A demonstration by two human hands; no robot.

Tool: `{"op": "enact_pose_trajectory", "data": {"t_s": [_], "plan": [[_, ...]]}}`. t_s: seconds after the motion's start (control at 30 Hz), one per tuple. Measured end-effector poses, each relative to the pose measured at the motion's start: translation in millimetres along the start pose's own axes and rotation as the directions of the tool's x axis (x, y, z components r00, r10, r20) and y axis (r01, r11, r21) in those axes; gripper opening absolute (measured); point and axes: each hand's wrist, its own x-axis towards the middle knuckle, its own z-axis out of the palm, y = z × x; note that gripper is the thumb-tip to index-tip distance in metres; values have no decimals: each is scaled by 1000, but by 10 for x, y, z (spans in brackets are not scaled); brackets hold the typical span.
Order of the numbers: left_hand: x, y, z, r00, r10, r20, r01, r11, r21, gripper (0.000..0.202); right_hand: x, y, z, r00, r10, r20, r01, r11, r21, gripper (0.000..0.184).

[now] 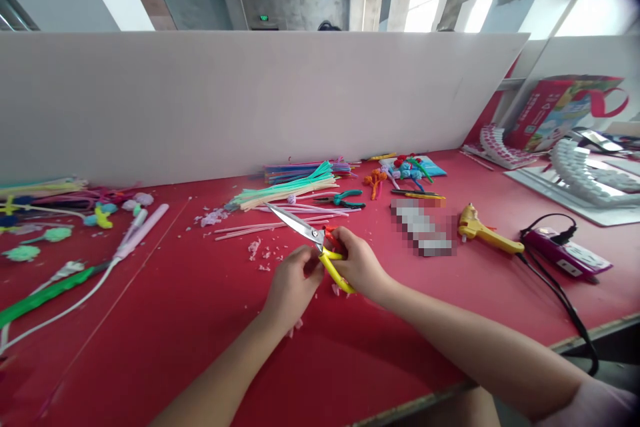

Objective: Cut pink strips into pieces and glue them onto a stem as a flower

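Far to the left of the scissors (314, 237), a green stem (45, 295) and a white cable (75, 301) lie on the red desk (175, 333). Just left of the scissors, pink scraps (257, 252) are scattered. Our left hand (291, 285) sits right below the scissors' pivot, its fingers bunched together and touching or almost touching the handle. Whether a small piece sits between them is hidden.

The scissors are held over the desk, blades gaping wide and pointing up and left. Our right hand (359, 267) is closed round their yellow handles. Behind the scissors lie a bundle of pipe cleaners (293, 188) and green pliers (349, 199). Well apart to the right are a yellow glue gun (483, 230) and a purple power strip (567, 253).

We judge the main risk to be to the left fingertips: they are so close to the open blades that a closing cut could nip them. Any small piece held there could also slip as the blades bite.

The only container we see is a printed carton (560, 110) far right of the scissors, by the white partition (225, 100). Its contents are not visible.
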Motion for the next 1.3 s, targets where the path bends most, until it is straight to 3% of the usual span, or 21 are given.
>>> {"op": "enact_pose_trajectory", "data": {"t_s": [0.13, 0.27, 0.4, 0.57, 0.73, 1.03, 1.3], "plan": [[64, -11, -44, 995, -103, -10, 99, 979, -176, 13, 90, 7, -107, 998, -55, 9, 55, 997, -55, 23], [59, -106, -39, 960, -270, -70, 219, 884, -413, 17, 29, 97, -248, 1000, -13, 28, 20, 963, -269, 23], [41, -159, -64, 951, -291, -107, 182, 803, -568, 15, -105, 94, -332, 988, -65, 139, 122, 880, -458, 23], [19, -118, -119, 938, -324, -123, 119, 634, -764, 8, -185, 59, -337, 973, -134, 189, 224, 757, -614, 25], [-17, -51, -135, 931, -322, -169, 51, 574, -817, 7, -211, 112, -297, 963, -114, 245, 256, 674, -693, 28], [-29, 12, -140, 924, -349, -156, 54, 522, -851, 4, -261, 132, -275, 953, -203, 224, 303, 640, -706, 29], [-31, 14, -155, 928, -335, -163, 48, 541, -840, 3, -243, 144, -283, 956, -207, 210, 294, 629, -720, 34]]}}
